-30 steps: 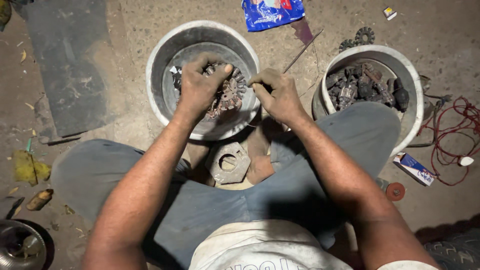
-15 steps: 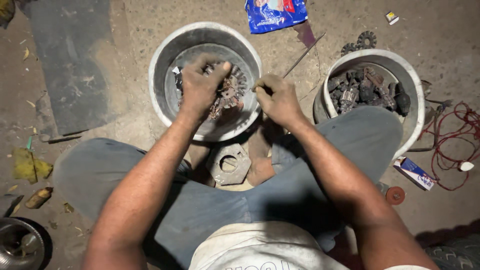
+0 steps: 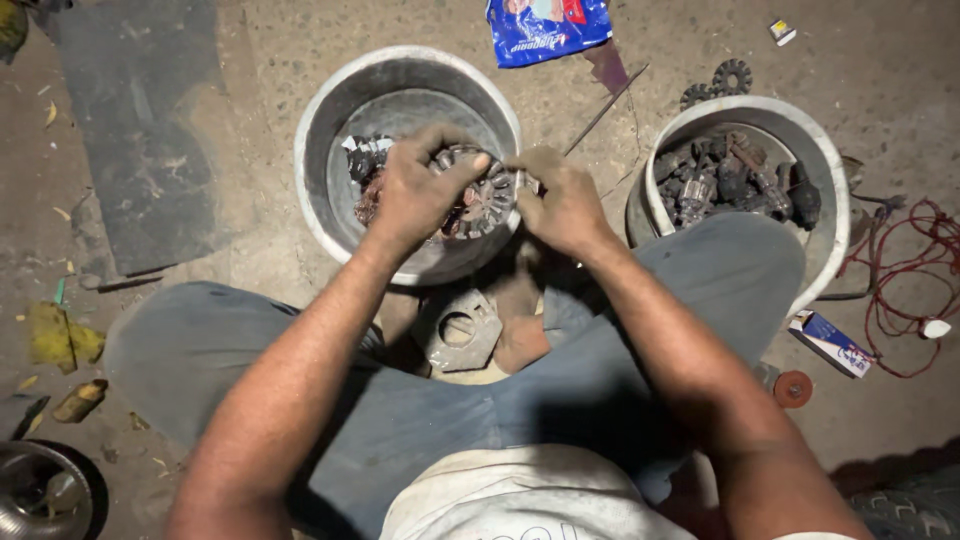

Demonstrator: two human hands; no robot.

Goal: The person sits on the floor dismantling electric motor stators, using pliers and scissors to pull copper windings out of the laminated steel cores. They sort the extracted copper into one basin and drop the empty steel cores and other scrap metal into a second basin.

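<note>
My left hand (image 3: 420, 190) grips a round, dirty metal part with radial slots (image 3: 485, 200), held over a grey metal basin (image 3: 330, 130) on the floor. My right hand (image 3: 565, 205) pinches the right edge of the same part; whether a small tool is between its fingers I cannot tell. More greasy parts lie in the basin beneath the hands. I sit cross-legged in grey trousers, and a flat metal plate with a round hole (image 3: 462, 330) rests by my feet.
A second white basin (image 3: 820, 150) at the right holds several dark metal parts. Two gears (image 3: 718, 82), a thin rod (image 3: 605, 110), a blue packet (image 3: 545, 28), a small box (image 3: 830, 342), red wire (image 3: 900, 270), a dark mat (image 3: 140, 130) and a steel bowl (image 3: 40, 495) lie on the concrete floor.
My right hand has moved left, from beside the basin onto the slotted part. My left hand has turned and lifted the part slightly within the basin.
</note>
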